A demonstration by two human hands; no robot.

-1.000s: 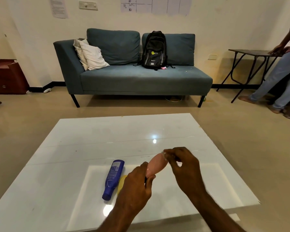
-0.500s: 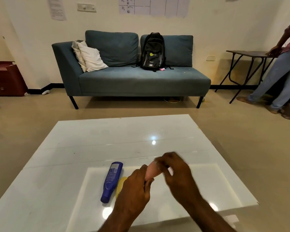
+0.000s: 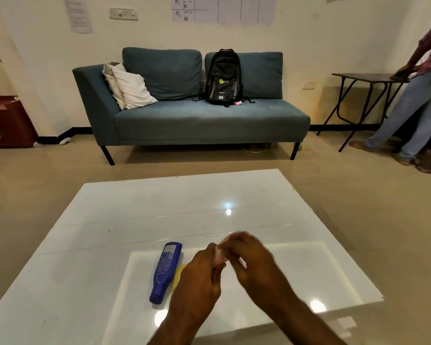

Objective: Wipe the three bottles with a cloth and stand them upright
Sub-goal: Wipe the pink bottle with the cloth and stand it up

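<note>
A dark blue bottle [image 3: 165, 272] lies on its side on the white glossy table [image 3: 139, 212], cap toward me. A yellow thing [image 3: 178, 275], mostly hidden by my left hand, lies beside it. My left hand [image 3: 199, 280] grips a pink bottle [image 3: 219, 256], of which only a small patch shows between the hands. My right hand [image 3: 249, 260] is wrapped over the bottle's top end and is motion-blurred. No cloth is clearly visible; a pale patch shows at the right fingers.
A blue sofa [image 3: 192, 120] with a black backpack [image 3: 223, 77] and white pillows stands beyond the table. A person [image 3: 418, 95] leans on a folding table [image 3: 366, 78] at the right. A red cabinet [image 3: 8, 123] stands at the left wall.
My right hand has slid down over the pink bottle, covering most of it. Both hands have come closer together and lower toward the table.
</note>
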